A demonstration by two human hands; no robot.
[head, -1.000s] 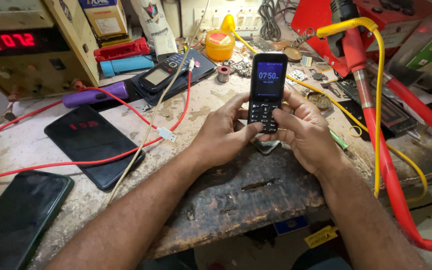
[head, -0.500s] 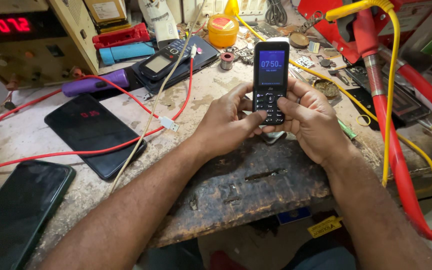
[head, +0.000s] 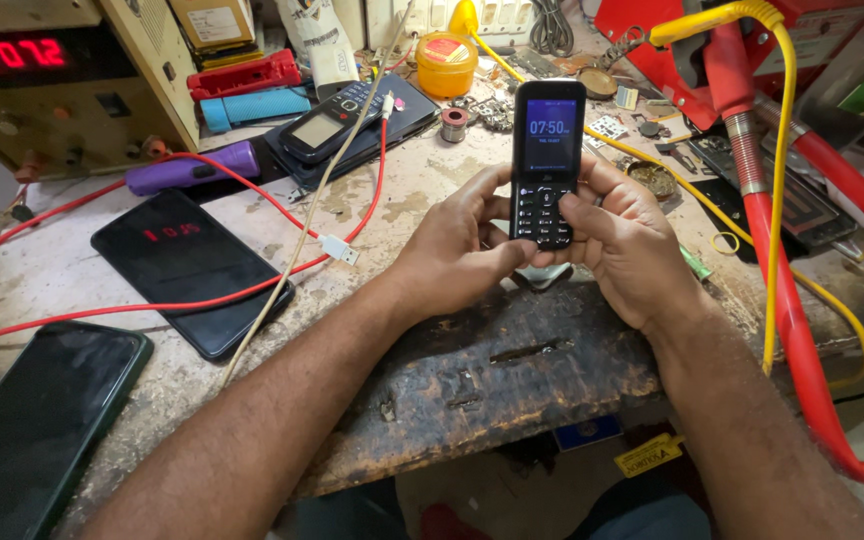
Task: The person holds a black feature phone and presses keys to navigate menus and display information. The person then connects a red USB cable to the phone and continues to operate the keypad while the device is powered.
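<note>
Keypad phone (head: 546, 160) stands upright, clasped by left hand (head: 462, 250) and right hand (head: 627, 245), thumbs on keys.

A keypad phone (head: 547, 165) stands upright above the tabletop (head: 422, 190), between the left hand (head: 457, 250) and right hand (head: 627, 245). Left of the hands, a smartphone (head: 187, 268) lies flat with a cable (head: 252, 300) across it; another smartphone (head: 37, 420) lies at the near left edge. Behind them sits a power supply (head: 62, 75). A second keypad phone (head: 332, 120) lies behind the hands. A hose (head: 792, 310) runs down the right side.
</note>
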